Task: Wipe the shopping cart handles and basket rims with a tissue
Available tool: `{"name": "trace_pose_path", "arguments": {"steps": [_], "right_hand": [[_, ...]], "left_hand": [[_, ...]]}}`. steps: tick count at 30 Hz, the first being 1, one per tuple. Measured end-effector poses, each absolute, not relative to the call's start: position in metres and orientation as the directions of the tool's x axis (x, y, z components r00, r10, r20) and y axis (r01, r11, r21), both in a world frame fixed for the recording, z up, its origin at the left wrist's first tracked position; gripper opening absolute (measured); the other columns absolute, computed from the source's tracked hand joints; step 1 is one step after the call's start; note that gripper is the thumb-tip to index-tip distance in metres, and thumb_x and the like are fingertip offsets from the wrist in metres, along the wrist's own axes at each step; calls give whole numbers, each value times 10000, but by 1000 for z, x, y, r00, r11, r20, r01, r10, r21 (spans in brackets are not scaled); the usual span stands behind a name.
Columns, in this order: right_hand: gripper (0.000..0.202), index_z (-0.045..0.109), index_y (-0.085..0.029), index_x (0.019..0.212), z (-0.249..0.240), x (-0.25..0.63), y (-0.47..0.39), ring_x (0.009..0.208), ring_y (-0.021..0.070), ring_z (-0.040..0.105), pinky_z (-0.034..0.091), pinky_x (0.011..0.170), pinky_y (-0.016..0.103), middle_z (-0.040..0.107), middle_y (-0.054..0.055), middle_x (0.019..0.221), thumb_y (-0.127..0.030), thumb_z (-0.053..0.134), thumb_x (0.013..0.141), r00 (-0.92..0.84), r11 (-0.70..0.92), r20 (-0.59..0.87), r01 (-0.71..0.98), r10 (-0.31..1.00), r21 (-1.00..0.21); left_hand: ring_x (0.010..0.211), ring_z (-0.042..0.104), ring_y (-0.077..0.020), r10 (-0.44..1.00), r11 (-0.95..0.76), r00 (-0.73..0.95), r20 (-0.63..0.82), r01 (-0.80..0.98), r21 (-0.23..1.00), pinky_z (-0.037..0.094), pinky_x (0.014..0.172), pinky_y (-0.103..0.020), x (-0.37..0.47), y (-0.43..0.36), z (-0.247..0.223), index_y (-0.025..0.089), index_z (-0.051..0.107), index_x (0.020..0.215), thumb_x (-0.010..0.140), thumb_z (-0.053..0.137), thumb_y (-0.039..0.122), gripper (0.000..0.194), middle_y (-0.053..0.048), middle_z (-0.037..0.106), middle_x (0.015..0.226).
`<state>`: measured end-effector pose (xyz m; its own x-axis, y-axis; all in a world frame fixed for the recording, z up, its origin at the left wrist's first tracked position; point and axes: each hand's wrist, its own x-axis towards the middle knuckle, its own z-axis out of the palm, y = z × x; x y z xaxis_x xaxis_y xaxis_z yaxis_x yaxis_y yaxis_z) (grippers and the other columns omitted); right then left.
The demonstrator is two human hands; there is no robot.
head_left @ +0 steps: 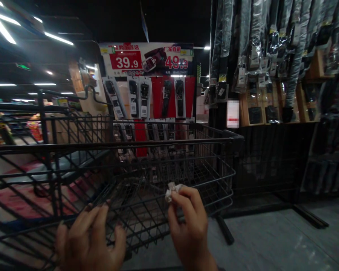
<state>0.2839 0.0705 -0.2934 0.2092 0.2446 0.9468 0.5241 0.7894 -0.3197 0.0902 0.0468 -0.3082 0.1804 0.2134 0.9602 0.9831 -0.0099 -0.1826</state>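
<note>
My right hand [188, 222] pinches a small crumpled white wad [173, 191], perhaps tissue or cloth, between thumb and fingers. It is in front of the wire side of a dark metal shopping cart [169, 143]. Lower left, my left hand [92, 237] has its fingers apart and holds nothing; it is close to the cart's wire side, and whether the fingertips touch the wires cannot be told. Through the mesh, the part of the cart's basket behind my right hand shows bare wires.
Packaged belts [144, 98] hang on a red display beneath a price sign [147, 59]. More wrapped belts [255, 41] hang at the upper right above wooden display blocks [252, 109]. A dark rack foot [310, 216] rests on the grey floor [271, 241].
</note>
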Motion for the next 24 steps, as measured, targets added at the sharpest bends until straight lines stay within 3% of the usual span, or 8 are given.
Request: {"name": "trace_pose_path", "arguments": {"steps": [9,18,24], "right_hand": [[194,666,-183,951,-288,324,91,829,155,623,566,716,305,605,46,897,-50,563,855,318,696,921,608,226,-381],[151,690,-176,934,-285,316,100,840,175,637,559,746,342,631,54,893,-114,568,869,421,658,871,585,253,-474],[239,669,-186,987,-284,275,84,853,159,636,573,741,305,615,57,908,-54,500,881,328,755,891,482,315,-445]], "left_hand": [[1133,491,-357,308,-43,160,938,987,-154,428,1008,-611,117,47,-302,73,326,1416,856,499,296,626,-220,505,1182],[1129,495,-328,353,-40,142,925,990,-136,373,1045,-594,148,51,-300,66,300,1431,839,476,281,653,-200,527,1185],[1304,394,-344,364,-69,227,903,974,-217,306,1111,-516,161,48,-313,30,232,1467,821,490,203,717,-234,467,1339]]}}
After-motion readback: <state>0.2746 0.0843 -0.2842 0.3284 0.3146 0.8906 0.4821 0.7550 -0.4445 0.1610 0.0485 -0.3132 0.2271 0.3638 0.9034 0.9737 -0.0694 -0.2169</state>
